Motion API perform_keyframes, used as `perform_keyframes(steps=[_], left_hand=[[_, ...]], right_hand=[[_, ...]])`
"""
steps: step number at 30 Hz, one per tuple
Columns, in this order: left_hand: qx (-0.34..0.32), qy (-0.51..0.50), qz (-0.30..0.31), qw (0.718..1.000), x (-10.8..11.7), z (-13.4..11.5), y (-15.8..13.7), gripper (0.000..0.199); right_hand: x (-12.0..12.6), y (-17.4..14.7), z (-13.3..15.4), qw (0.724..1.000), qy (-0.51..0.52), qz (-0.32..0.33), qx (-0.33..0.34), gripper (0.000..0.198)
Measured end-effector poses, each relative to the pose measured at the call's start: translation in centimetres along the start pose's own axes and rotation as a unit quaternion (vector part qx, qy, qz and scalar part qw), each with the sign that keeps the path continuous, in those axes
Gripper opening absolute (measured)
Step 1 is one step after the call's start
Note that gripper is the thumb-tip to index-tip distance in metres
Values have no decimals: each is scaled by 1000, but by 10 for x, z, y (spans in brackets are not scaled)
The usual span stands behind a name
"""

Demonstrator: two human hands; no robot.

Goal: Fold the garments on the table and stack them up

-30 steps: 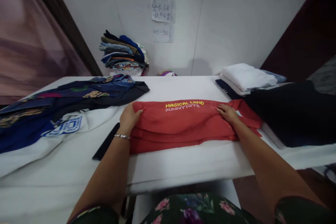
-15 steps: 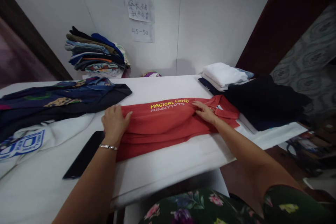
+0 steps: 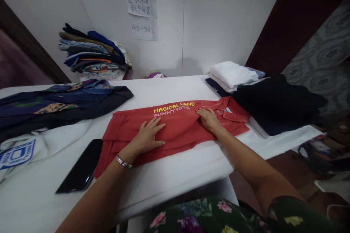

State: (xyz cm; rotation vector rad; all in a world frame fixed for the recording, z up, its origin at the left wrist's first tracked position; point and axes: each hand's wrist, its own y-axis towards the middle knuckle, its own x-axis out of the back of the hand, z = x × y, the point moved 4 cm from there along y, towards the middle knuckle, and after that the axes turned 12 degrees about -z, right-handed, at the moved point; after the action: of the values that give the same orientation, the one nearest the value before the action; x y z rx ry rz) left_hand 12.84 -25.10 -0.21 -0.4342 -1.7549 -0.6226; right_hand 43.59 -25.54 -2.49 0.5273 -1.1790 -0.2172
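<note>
A red collared shirt lies lengthwise across the table, folded narrow, its collar to the right and its hem to the left. Yellow and white lettering shows along its upper part. My left hand rests flat on the middle of the cloth with fingers spread, just below the lettering. Nearer the collar, my right hand lies on the shirt with its fingers stretched out. Neither hand grips anything. Close to the hem lies a black phone, face up.
On the left are a dark patterned garment and a white garment with blue print. Behind them rises a clothes stack. White folded clothes and black clothing lie right on the white table. Paper signs hang on the wall.
My left hand has moved right from the shirt's left end onto its middle, uncovering the hem. My right hand has shifted slightly left. The whole view has turned a little.
</note>
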Motion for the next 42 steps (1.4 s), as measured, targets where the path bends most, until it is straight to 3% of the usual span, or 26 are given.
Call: perform_keyframes(steps=[3, 8, 13, 16, 20, 23, 25, 27, 30, 32, 35, 38, 42], left_hand=[[-11, 17, -42, 999, 2, 0, 2, 51], [35, -17, -73, 997, -1, 13, 4, 54], [41, -9, -51, 998, -1, 10, 3, 55], [39, 8, -28, 999, -4, 8, 1, 57], [34, 22, -10, 999, -8, 9, -1, 61], [35, 15, 7, 999, -6, 8, -2, 64], [42, 2, 20, 999, -1, 6, -3, 66], [49, -21, 36, 998, 4, 4, -4, 62], [72, -74, 32, 994, 8, 4, -4, 56], [103, -89, -17, 991, 7, 8, -2, 58], [111, -32, -75, 991, -4, 13, 1, 59], [88, 36, -72, 993, -17, 14, 4, 63], [79, 48, -58, 994, -21, 15, 4, 66]], right_hand=[[0, -3, -1, 1000, 6, -10, -5, 41], [-5, -8, -1, 1000, 14, 24, -10, 39], [-1, -6, 4, 998, 16, 46, -44, 50], [7, 11, 21, 995, 60, 64, -53, 53], [5, 50, 53, 995, 80, 40, -34, 53], [-21, 69, 62, 992, 27, 116, -42, 71], [-43, 70, 58, 977, 10, 199, -70, 75], [-58, 67, 52, 966, 12, 243, -88, 76], [-64, 66, 47, 965, 19, 246, -90, 77], [-61, 66, 46, 964, 22, 248, -95, 77], [-51, 64, 46, 962, 38, 252, -95, 75], [-42, 55, 44, 967, 34, 236, -85, 73], [-36, 45, 39, 979, 20, 187, -80, 68]])
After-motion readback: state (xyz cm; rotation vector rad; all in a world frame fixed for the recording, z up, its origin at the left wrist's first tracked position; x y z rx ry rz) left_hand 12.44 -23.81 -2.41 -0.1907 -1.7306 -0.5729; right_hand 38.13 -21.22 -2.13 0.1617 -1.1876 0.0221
